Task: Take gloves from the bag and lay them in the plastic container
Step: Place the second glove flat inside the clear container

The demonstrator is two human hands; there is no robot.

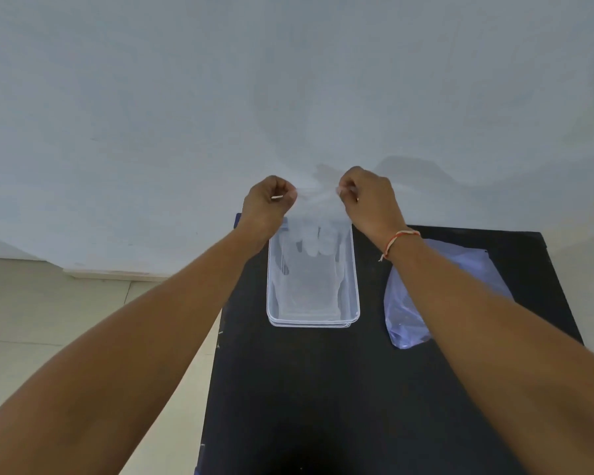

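The black rectangular table (323, 389) carried a clear rectangular plastic container (355, 275) directly below both hands, its long axis running away from the person. A bluish translucent plastic bag (405, 320) lay flat beneath the right forearm. The left hand (270, 200) and right hand (367, 197) each pinched an upper corner of a thin transparent plastic glove (318, 214), stretched between them, hanging down towards the container's far end, seemingly ready for lowering.
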